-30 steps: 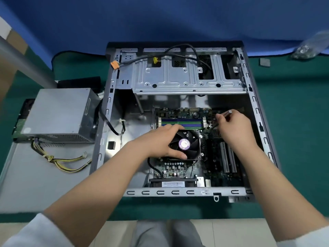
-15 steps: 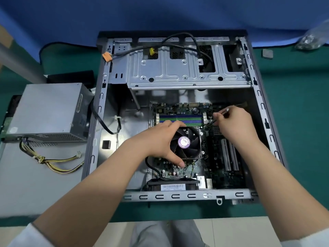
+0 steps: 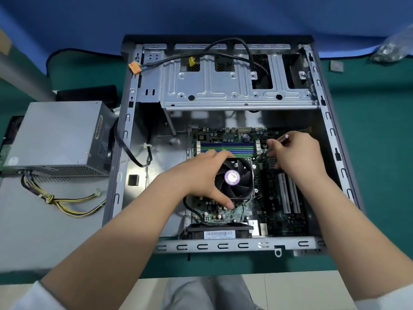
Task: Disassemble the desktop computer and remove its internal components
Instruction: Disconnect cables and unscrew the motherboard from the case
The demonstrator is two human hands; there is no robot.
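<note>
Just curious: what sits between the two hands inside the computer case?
In the head view, the black CPU cooler fan lies between them: the left hand grips its edge, the right hand works a screwdriver beside it.

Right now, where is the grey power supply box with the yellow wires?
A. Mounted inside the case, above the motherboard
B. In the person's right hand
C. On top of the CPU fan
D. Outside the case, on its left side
D: the power supply lies outside the open case, to its left, with its yellow wires loose beside it, while the left hand grips the CPU fan and the right hand holds a screwdriver.
</note>
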